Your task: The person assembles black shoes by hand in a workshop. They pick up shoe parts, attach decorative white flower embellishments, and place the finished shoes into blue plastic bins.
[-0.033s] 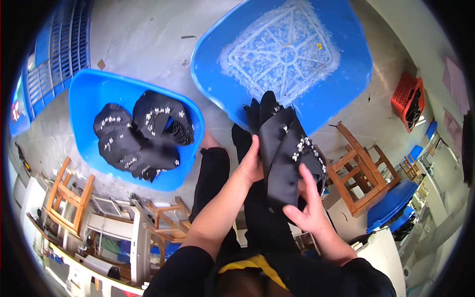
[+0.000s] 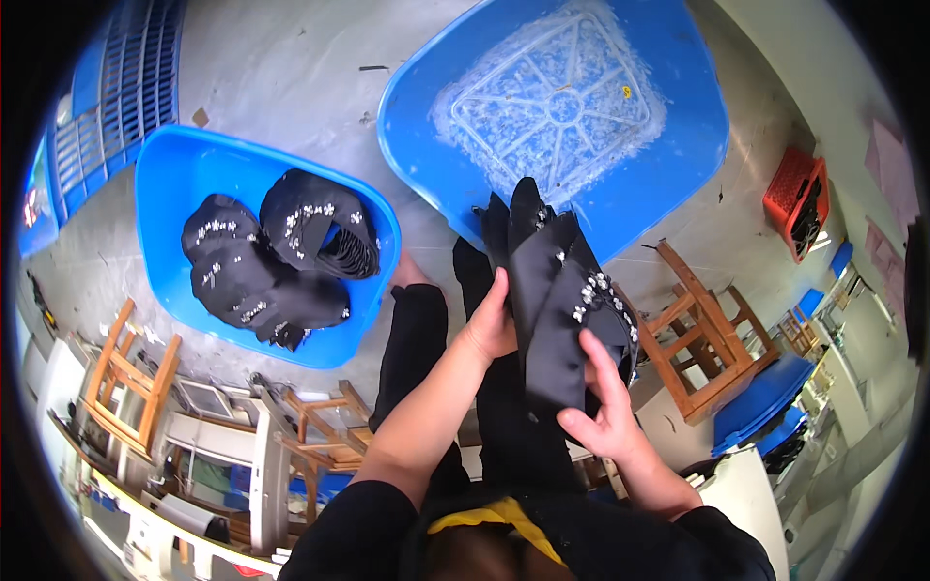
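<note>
My left hand (image 2: 492, 324) grips a stack of black satin fabric pieces (image 2: 552, 334) by its left side, thumb on top and fingers hidden beneath. The layers fan out at the far end, and white flower-shaped beads decorate their right part. At the right edge of this stack is my right hand (image 2: 612, 416), its thumb and forefinger spread apart and the forefinger against the cloth; its other fingers are partly hidden. To the left, a blue plastic tub (image 2: 160, 232) contains several more beaded black satin pieces (image 2: 242, 276), curled and bundled.
A large blue bin (image 2: 417, 126) with a whitish scuffed bottom lies ahead, beyond the stack. Wooden stools (image 2: 699, 363) stand at right and another stool (image 2: 131, 378) at lower left. A red basket (image 2: 780, 198) is at far right, a blue slatted crate (image 2: 116, 107) at upper left.
My right hand has shifted very slightly toward me along the edge of the stack. My left hand keeps its hold.
</note>
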A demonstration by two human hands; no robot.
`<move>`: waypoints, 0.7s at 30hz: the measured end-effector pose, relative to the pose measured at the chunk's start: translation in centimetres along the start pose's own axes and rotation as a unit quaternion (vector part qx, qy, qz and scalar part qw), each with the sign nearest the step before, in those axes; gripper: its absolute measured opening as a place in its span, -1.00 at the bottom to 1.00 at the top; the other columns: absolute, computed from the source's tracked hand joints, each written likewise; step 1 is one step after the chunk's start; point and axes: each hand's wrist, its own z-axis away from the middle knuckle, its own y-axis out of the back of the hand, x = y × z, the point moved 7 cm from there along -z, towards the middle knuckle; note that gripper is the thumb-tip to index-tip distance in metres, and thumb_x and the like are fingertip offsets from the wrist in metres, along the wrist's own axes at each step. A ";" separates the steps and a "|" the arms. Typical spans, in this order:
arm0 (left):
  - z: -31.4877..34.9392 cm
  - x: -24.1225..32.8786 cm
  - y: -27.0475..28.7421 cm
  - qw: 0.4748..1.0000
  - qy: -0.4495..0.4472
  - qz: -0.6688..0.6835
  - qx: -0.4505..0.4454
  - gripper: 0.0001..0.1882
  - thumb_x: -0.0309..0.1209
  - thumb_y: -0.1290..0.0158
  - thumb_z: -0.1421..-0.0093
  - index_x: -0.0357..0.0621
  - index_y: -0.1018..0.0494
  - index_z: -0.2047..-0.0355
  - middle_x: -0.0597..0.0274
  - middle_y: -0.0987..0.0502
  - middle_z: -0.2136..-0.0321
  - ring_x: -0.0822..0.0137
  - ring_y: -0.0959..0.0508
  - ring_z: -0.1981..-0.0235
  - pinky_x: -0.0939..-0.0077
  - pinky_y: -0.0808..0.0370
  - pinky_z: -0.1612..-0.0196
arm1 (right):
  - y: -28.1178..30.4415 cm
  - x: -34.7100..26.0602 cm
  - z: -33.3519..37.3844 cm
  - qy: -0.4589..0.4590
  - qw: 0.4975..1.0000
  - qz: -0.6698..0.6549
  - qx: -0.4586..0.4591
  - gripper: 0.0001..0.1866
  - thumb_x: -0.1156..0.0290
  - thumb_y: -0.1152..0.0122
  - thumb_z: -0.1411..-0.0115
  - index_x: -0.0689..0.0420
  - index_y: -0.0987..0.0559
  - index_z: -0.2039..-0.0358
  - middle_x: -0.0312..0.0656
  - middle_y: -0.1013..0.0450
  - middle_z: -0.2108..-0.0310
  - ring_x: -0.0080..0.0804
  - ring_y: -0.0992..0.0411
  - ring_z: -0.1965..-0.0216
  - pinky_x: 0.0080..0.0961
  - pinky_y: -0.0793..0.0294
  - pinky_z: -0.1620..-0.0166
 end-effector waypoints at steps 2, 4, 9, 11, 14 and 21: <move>1.7 -0.2 -0.9 0.998 0.003 0.050 -0.041 -0.02 0.27 -0.04 0.06 -0.15 -0.08 -0.20 0.06 -0.24 -0.14 0.15 -0.26 -0.16 0.19 -0.17 -0.20 | 1.2 -2.1 1.5 -0.046 0.997 0.048 -0.043 -0.13 0.20 -0.33 0.13 0.30 -0.21 -0.16 -0.18 -0.39 0.32 -0.43 -0.21 0.39 -0.53 -0.16 0.24; 3.2 0.6 -1.8 0.996 -0.017 0.010 -0.085 -0.14 0.14 -0.10 0.02 -0.19 -0.17 -0.14 0.08 -0.34 -0.06 0.17 -0.34 -0.09 0.23 -0.23 -0.17 | 2.8 -3.3 2.5 -0.044 0.993 0.083 -0.075 -0.20 0.16 -0.32 0.14 0.30 -0.32 -0.09 -0.23 -0.37 0.33 -0.42 -0.15 0.32 -0.52 -0.15 0.21; 5.3 2.1 -1.8 0.990 -0.083 -0.110 -0.036 -0.44 -0.32 -0.21 -0.03 -0.22 -0.33 -0.03 0.14 -0.45 0.06 0.27 -0.44 0.02 0.36 -0.30 -0.11 | 4.0 -6.6 2.8 -0.013 0.973 0.156 -0.169 -0.14 0.11 -0.37 0.12 0.29 -0.27 -0.13 -0.11 -0.30 0.05 -0.36 -0.20 0.17 -0.47 -0.18 0.02; 5.9 2.7 -2.4 0.990 -0.117 -0.083 -0.018 -0.45 -0.46 -0.19 -0.01 -0.22 -0.31 -0.04 0.17 -0.43 0.03 0.27 -0.41 -0.01 0.34 -0.28 -0.12 | 1.6 -6.2 3.6 -0.064 0.985 0.076 -0.144 -0.07 0.29 -0.39 0.12 0.25 -0.11 -0.22 -0.05 -0.24 -0.02 -0.34 -0.23 0.08 -0.44 -0.21 -0.02; 6.5 3.4 -3.1 0.989 -0.138 -0.042 -0.045 -0.39 -0.43 -0.18 -0.02 -0.23 -0.25 -0.09 0.13 -0.37 -0.03 0.22 -0.36 -0.06 0.28 -0.25 -0.15 | -1.0 -3.3 1.1 -0.131 0.984 0.038 -0.112 -0.03 0.44 -0.31 0.03 0.21 0.13 -0.27 0.02 -0.12 -0.14 -0.27 -0.15 -0.15 -0.35 -0.18 -0.13; 8.7 4.4 0.3 0.982 -0.173 -0.064 0.033 -0.40 -0.40 -0.19 -0.03 -0.25 -0.26 -0.07 0.14 -0.39 -0.01 0.24 -0.39 -0.03 0.30 -0.28 -0.12 | -5.7 -2.7 -2.4 -0.019 0.983 0.138 -0.117 -0.03 0.35 -0.32 -0.01 0.22 0.13 -0.27 0.03 -0.04 -0.21 -0.24 -0.08 -0.21 -0.35 -0.08 -0.21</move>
